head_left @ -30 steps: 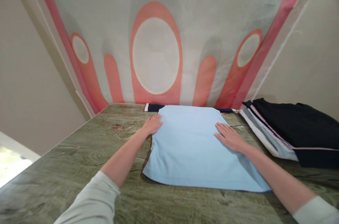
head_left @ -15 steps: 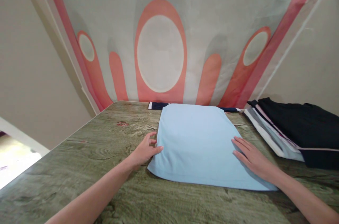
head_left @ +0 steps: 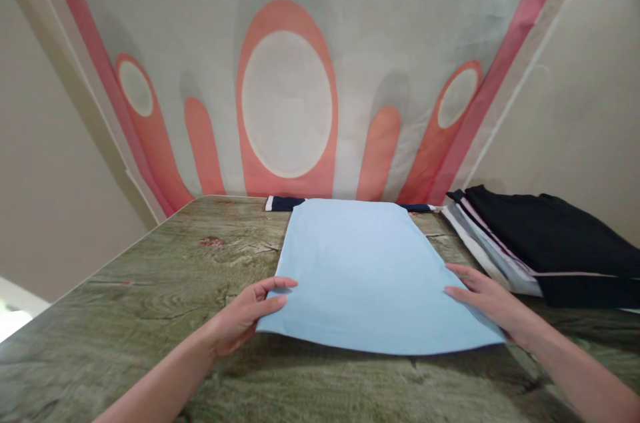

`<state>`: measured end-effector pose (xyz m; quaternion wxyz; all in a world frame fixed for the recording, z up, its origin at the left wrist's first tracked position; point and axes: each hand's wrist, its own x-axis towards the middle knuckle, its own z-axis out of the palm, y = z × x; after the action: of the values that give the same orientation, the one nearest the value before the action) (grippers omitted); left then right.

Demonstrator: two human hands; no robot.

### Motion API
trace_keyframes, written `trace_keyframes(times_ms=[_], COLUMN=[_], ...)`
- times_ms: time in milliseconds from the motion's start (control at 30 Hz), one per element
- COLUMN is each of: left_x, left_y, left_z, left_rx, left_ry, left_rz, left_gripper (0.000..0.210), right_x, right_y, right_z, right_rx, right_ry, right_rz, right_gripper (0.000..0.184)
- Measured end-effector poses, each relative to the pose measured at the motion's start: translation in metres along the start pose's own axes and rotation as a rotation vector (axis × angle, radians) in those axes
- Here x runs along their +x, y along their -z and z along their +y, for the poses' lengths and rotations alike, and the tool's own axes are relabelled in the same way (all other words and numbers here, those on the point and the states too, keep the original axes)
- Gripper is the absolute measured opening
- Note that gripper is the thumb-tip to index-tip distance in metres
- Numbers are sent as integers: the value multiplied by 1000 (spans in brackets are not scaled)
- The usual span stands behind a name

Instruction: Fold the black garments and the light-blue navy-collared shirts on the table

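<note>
A light blue shirt (head_left: 356, 269) lies spread out, its near hem raised a little with a shadow beneath it. Dark navy sleeve ends (head_left: 285, 203) stick out on both sides at its far end, the left one with a white edge. My left hand (head_left: 250, 311) grips the shirt's left side close to the hem, thumb and forefinger showing on top and the other fingers partly hidden. On the right side edge, my right hand (head_left: 487, 299) holds the cloth between thumb and fingers; some fingertips are hidden.
A stack of folded clothes (head_left: 555, 229), black on top with grey and white layers below, sits at the right. The wood-patterned tabletop (head_left: 165, 296) runs back to a wall panel (head_left: 425, 3) with coral and white shapes.
Both hands have closed on the shirt's sides, where they rested before. Its near hem has lifted off the table, and the left hand is nearer the hem. The view has shifted slightly right.
</note>
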<state>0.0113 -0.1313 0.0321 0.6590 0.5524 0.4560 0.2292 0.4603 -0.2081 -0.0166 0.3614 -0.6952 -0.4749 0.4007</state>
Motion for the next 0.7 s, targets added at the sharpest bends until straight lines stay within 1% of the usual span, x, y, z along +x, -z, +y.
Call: trace_keyframes(times_ms=[33, 100, 233, 367, 400, 467, 533, 633, 700], left_x=[-1, -4, -9, -11, -11, -10, -9, -8, -8], left_y=[1, 1, 2, 5, 7, 10, 13, 16, 15], left_z=[2, 6, 13, 16, 15, 11, 5, -4, -8], left_rx=[-6, 2, 52, 205, 263, 381, 468, 510, 501], left_ry=[4, 20, 30, 42, 58, 96, 120, 138, 172], left_rz=[4, 12, -17, -22, -31, -85, -138, -163, -202], left_gripper=[55, 52, 41, 41, 42, 44, 44, 39, 37], right_x=[-3, -7, -6, -7, -9, -12, -14, -13, -10], right_y=[3, 10, 22, 26, 26, 27, 30, 35, 39], right_z=[-6, -14, -13, -8, -7, -6, -4, 2, 7], right_rx=[78, 188, 148, 162, 159, 128, 76, -20, -75], right_ry=[-57, -116, -147, -195, -193, -172, -141, -91, -56], right_rz=[-72, -156, -203, -291, -329, -400, -440, -491, -532], right_gripper=[71, 73, 60, 55, 54, 52, 49, 45, 41])
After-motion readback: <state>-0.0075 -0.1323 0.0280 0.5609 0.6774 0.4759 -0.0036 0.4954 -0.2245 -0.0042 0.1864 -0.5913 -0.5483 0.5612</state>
